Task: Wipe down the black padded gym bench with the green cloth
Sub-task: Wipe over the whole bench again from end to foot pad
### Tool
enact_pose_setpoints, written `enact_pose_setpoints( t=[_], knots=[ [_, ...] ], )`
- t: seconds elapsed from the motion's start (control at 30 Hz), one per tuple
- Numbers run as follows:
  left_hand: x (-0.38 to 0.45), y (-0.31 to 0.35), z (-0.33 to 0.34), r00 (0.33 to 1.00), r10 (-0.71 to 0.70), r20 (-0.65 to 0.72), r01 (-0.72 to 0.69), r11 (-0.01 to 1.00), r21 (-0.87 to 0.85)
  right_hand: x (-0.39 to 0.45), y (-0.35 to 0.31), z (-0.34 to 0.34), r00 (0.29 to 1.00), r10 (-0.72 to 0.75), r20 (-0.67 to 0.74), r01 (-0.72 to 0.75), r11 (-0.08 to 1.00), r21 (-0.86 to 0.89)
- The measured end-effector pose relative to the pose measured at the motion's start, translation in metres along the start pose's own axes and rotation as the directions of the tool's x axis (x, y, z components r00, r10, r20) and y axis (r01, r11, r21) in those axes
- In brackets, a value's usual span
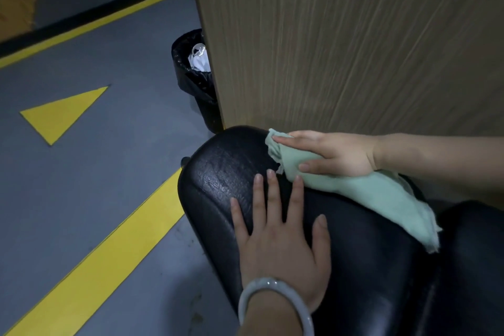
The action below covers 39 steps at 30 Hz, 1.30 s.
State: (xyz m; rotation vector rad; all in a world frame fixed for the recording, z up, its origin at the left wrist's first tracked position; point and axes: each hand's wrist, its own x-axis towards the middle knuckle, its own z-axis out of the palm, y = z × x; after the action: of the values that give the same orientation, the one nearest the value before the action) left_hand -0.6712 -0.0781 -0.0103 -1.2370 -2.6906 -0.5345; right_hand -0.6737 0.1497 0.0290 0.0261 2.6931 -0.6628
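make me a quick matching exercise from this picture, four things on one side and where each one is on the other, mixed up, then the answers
Things:
1. green cloth
2. left hand
3. black bin
4. yellow triangle

Places:
A. painted on the grey floor, left of the bench
B. flat on the black bench pad, fingers spread
C. under the right hand, near the pad's far end
D. on the floor beside the wooden panel

Pairs: 1-C, 2-B, 3-D, 4-A

dim, even indoor light | soft glare on the black padded bench [231,172] | faint shadows | mild blur far left | wide-angle bending at edges
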Motion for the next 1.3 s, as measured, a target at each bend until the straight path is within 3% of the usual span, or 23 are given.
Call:
enact_pose_setpoints(
  t=[0.3,0.63,0.9,1.3],
  knots=[
    [-0.001,0.000,0.000,0.999,-0.009,0.045,0.009,1.000,0.001,-0.051,0.005,0.018,0.990,0.109,-0.088,-0.117,0.989,-0.092],
    [-0.001,0.001,0.001,0.999,-0.015,0.051,0.017,1.000,-0.025,-0.097,0.007,0.041,0.955,0.221,-0.199,-0.224,0.975,0.005],
    [-0.001,0.001,0.001,0.999,-0.008,0.052,0.012,0.998,-0.064,-0.107,-0.001,0.037,0.949,0.307,-0.067,-0.310,0.949,-0.057],
    [-0.001,0.001,-0.002,0.998,0.005,0.070,0.001,0.996,-0.088,-0.010,-0.008,-0.004,0.995,-0.018,0.096,0.041,0.967,-0.250]
  ],
)
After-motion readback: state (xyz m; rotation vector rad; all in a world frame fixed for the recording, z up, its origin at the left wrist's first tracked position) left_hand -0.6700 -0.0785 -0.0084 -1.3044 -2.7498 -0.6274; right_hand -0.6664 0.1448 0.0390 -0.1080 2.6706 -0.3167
